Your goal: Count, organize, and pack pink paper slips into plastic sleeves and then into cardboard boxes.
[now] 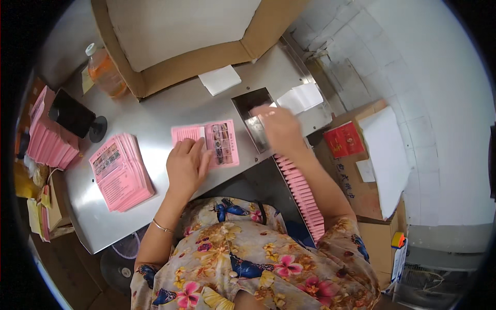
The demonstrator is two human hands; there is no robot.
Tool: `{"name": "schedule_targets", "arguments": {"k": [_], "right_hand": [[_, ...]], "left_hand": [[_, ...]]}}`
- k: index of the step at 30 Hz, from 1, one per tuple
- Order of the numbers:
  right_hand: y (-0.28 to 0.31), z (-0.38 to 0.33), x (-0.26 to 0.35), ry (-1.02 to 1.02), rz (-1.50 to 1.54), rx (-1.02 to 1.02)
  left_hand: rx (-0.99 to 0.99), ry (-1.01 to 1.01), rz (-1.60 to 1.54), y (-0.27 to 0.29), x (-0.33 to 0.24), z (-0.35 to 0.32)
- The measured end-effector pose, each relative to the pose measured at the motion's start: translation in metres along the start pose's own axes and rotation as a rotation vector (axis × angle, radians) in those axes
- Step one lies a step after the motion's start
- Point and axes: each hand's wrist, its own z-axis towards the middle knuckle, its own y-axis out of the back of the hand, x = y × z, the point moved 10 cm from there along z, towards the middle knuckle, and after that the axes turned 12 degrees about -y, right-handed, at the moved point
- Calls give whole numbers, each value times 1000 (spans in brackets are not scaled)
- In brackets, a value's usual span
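The left hand (pixel 187 164) presses flat, fingers spread, on a pink printed paper leaflet (pixel 206 142) on the grey metal worktop (pixel 155 116), while the blurred right hand (pixel 279 126), grip unclear, reaches the far recessed metal slot (pixel 248 101), so feeding looks underway.

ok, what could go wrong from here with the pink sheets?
1. The right hand is blurred over the metal slot; fingers could get caught there.
2. The left hand lies flat on the pink sheet with no grip on it, so it may slide.
3. The fanned pink stack sits near the table's front edge; a nudge could spill it.
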Motion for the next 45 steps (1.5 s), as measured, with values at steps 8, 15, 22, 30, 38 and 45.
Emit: {"name": "schedule_targets", "arguments": {"k": [8,15,22,30,38,45], "right_hand": [[40,-6,-119,-388,-189,-79],[34,-6,-129,-468,-132,4],[55,-9,-136,-87,-432,-280],[10,20,-7,-141,-100,222],[-58,-12,12,-375,30,511],[-74,-67,-16,-722,743,189]], "left_hand": [[41,-305,61,-6,-25,8],[158,-230,-122,-7,-21,-8],[102,-280,-180,5,-24,-32],[85,-156,202,3,-5,-50],[112,-146,168,3,-4,-49],[128,-129,116,6,-5,-49]]}}
